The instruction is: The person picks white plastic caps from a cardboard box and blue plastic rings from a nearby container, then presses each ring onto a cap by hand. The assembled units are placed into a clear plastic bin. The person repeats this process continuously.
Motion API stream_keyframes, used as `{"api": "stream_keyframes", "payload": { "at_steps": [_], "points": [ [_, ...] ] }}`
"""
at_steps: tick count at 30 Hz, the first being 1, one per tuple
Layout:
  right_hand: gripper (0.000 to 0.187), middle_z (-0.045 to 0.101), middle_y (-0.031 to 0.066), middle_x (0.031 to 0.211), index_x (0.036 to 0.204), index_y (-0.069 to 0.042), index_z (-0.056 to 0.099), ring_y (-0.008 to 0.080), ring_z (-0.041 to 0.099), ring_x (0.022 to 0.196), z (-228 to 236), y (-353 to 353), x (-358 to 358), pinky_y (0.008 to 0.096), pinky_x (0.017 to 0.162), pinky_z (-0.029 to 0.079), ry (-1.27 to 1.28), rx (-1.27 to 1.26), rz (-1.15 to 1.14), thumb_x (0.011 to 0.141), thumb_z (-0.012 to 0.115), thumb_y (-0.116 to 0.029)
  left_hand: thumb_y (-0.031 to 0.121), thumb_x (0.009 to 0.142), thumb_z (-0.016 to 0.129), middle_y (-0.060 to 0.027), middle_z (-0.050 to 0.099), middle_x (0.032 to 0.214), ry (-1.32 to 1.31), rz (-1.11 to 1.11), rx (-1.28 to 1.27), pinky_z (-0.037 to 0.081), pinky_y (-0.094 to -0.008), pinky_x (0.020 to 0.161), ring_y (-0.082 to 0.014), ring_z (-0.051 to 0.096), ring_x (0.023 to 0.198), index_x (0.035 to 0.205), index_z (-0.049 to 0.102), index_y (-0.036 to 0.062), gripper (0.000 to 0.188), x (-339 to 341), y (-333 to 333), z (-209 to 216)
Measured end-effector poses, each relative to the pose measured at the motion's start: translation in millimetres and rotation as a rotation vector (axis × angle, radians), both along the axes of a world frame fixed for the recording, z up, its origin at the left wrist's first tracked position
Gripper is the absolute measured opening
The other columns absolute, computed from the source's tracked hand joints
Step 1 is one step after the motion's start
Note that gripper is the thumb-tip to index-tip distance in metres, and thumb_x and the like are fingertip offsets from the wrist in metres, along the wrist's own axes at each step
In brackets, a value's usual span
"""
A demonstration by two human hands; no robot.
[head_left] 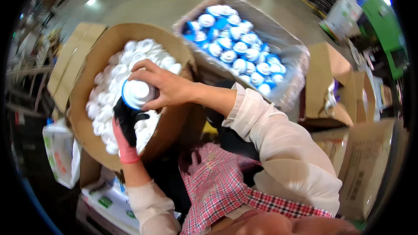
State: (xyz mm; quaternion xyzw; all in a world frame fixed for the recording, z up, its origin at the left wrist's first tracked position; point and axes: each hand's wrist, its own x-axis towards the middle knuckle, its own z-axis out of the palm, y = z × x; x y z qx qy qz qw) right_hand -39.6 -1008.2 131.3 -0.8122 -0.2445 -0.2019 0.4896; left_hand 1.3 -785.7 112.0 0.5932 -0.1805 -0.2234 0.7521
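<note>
A white stepped plastic cap (140,93) with a blue rim is between my two hands, above a round-sided cardboard box (82,124). My bare right hand (162,83) closes its fingers and thumb around the cap's top and side. Below it, my left hand (126,124), in a black glove with a pink cuff, is curled against the cap's lower edge; its fingers are partly hidden. Plain white plastic caps (106,115) fill the cardboard box under my hands.
A plastic-lined carton (296,45) of white-and-blue caps (239,48) stands ahead to the right. Open cardboard boxes (326,82) are at the right, with a large carton (363,169) nearer. A white plastic bag (61,152) hangs at the left. Green machinery (381,21) stands far right.
</note>
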Motion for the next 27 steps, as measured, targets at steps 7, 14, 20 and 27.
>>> {"api": "stream_keyframes", "payload": {
  "at_steps": [7,14,20,27],
  "points": [
    [0.073,0.046,0.0132,0.123,0.129,-0.009,0.053,0.0279,0.047,0.117,-75.1,-210.0,-128.4,0.0369,0.099,0.044,0.42,0.172,-0.787,0.068,0.086,-0.032,0.02,0.099,0.052,-0.0121,0.066,0.104,-0.133,-0.058,0.363,0.052,-0.029,0.074,-0.0171,0.065,0.085,0.122,0.058,-0.0035,0.033,-4.3,-15.7,-29.2],
    [0.072,0.049,0.0157,0.123,0.124,-0.009,0.058,0.0364,0.051,0.113,-138.7,-337.2,-242.7,0.0411,0.098,0.045,0.808,-0.59,-0.869,0.06,0.085,-0.026,0.004,0.089,0.057,-0.0221,0.067,0.111,-0.602,-0.201,0.787,0.048,-0.037,0.091,-0.0331,0.065,0.105,0.12,0.059,-0.006,0.033,-14.3,-35.3,-59.1],
    [0.073,0.052,0.013,0.124,0.123,-0.008,0.058,0.034,0.05,0.115,-173.1,-321.0,-270.1,0.0423,0.094,0.047,1.112,-0.789,-0.695,0.058,0.086,-0.025,0.009,0.092,0.058,-0.0227,0.067,0.11,-0.501,-0.205,0.855,0.048,-0.0366,0.09,-0.0319,0.065,0.103,0.121,0.058,-0.0061,0.033,-9.8,-55.3,-84.8],
    [0.037,0.046,0.0143,0.134,0.112,-0.004,0.063,0.0317,0.046,0.124,-193.7,-285.3,-214.2,0.0419,0.091,0.047,0.809,-0.998,-0.449,0.076,0.069,-0.012,0.013,0.094,0.057,-0.0224,0.066,0.113,-0.506,-0.149,0.869,0.047,-0.0363,0.091,-0.0323,0.064,0.102,0.122,0.057,-0.0056,0.034,-16.4,-46.3,-88.4]
  ]
}}
